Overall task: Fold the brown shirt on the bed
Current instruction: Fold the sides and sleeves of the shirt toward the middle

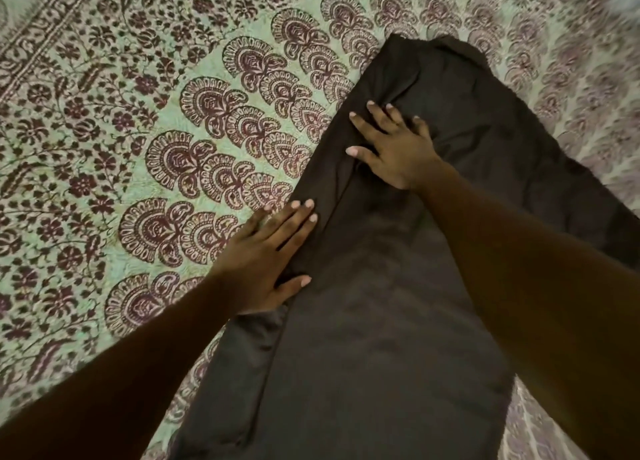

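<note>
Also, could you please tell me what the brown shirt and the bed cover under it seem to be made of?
Brown shirt: soft matte cloth, perhaps cotton; it creases gently, with no sheen. Bed cover: thin cotton-like fabric, matte, with a printed floral pattern.

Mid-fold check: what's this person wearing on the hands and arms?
No gloves, rings or watch show on the left hand or right hand. The fingernails are short and pale pink. Blur hides whether the forearms are bare or closely sleeved.

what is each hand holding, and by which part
Nothing is gripped: the left hand lies flat on the brown shirt at its left edge; the right hand presses flat farther up.
</note>
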Demonstrator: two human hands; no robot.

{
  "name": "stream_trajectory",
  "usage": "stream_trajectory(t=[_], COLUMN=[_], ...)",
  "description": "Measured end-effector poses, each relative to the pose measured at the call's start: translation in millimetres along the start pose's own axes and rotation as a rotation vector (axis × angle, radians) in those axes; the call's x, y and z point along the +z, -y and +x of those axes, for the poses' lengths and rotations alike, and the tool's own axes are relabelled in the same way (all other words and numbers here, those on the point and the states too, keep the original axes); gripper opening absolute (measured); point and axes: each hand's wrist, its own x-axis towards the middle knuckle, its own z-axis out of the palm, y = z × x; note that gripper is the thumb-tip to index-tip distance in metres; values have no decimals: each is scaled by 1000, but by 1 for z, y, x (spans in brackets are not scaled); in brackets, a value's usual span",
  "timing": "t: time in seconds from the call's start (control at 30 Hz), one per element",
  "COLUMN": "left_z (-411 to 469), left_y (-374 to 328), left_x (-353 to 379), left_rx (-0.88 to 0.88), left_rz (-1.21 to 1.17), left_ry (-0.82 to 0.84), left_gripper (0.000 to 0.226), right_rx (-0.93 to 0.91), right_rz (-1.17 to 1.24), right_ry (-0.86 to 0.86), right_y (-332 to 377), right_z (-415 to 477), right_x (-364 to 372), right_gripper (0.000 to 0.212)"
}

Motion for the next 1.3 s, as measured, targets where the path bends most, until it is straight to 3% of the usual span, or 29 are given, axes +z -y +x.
stream_trajectory(t=[0.13,0.2,0.3,0.47,0.63,0.77,0.9,1.1,1.23,1.3], left_z=[4,5,6,8,9,10,9,9,8,7], left_y=[1,2,3,5,6,6,7,6,5,5], left_x=[-3,-4,-5,-3,-3,-7,-6,-4,-6,-6], left_rx=[1,-1,11,44,42,35,31,24,21,23], left_rz=[-21,-36,-28,-7,-31,-67,-83,-55,-49,-53], left_ry=[27,42,58,58,61,64,47,41,40,28], left_gripper=[94,95,95,95,95,96,96,98,98,98], right_rx=[140,79,-72,96,206,78,-122,192,124,70], right_rz=[7,-4,-35,-1,13,30,4,102,67,86], right_ry=[-117,-228,-150,-137,-7,-248,-169,-235,-314,-258], right_y=[-9,-3,2,-35,-63,-19,-5,-45,-12,-5], right_z=[17,15,12,64,117,76,28,50,19,-11], right_x=[-3,3,15,2,-31,-19,18,14,18,33], right_gripper=[81,84,91,97,94,89,82,80,83,81])
